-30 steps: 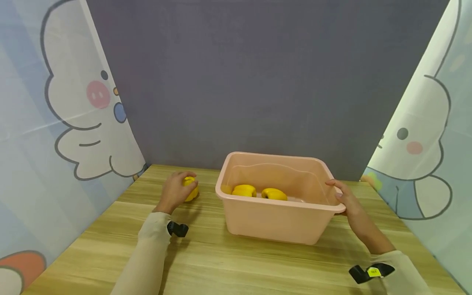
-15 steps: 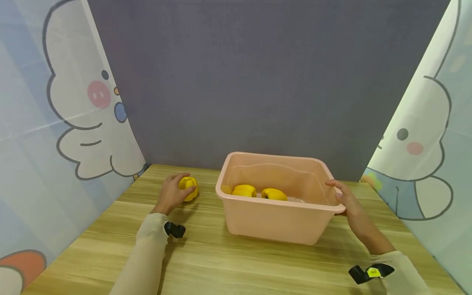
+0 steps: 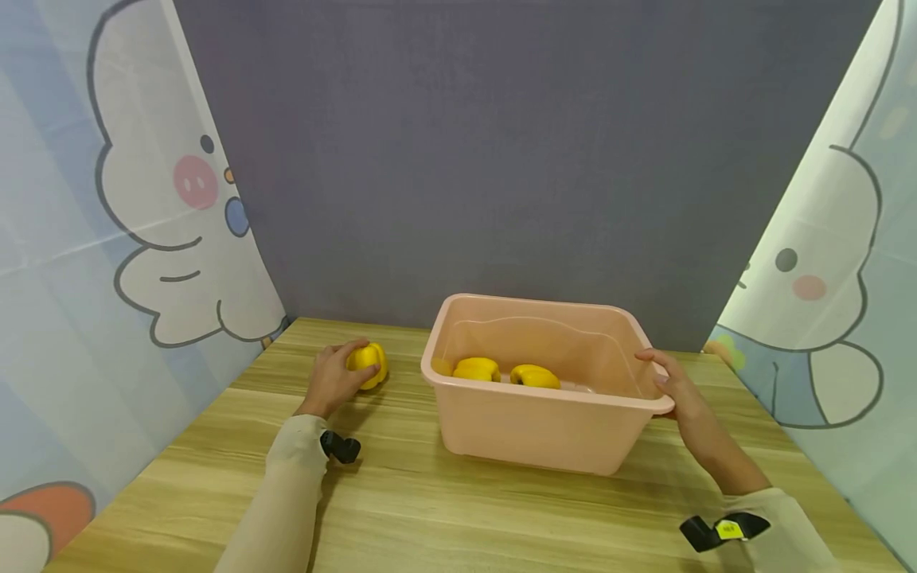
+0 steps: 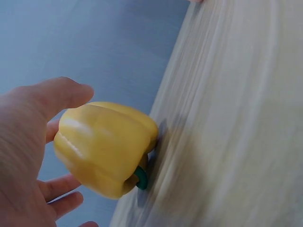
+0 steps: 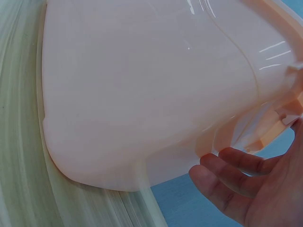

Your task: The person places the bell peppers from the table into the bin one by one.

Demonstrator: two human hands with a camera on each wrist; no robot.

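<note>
On the left of the table, a yellow bell pepper (image 3: 369, 366) sits between the thumb and fingers of my left hand (image 3: 333, 380). In the left wrist view, the thumb lies against the bell pepper (image 4: 104, 146), the fingers reach behind it, and its green stem points down toward the wood. My right hand (image 3: 677, 390) grips the right rim of a pink plastic tub (image 3: 530, 426). From the right wrist, its fingertips (image 5: 201, 177) show under the rim, beside the tub wall. Inside the tub lie two more yellow bell peppers, one at left (image 3: 476, 369) and one nearer the middle (image 3: 535, 376).
The wood-grain table (image 3: 430, 517) extends in front of the tub. A dark grey panel (image 3: 530, 159) rises behind it, and cartoon-printed curtains close in on the left (image 3: 50, 318) and right (image 3: 888, 318).
My left hand has shifted slightly left, uncovering more of the bell pepper, which stays at about the same spot. My right hand and the tub hold their places.
</note>
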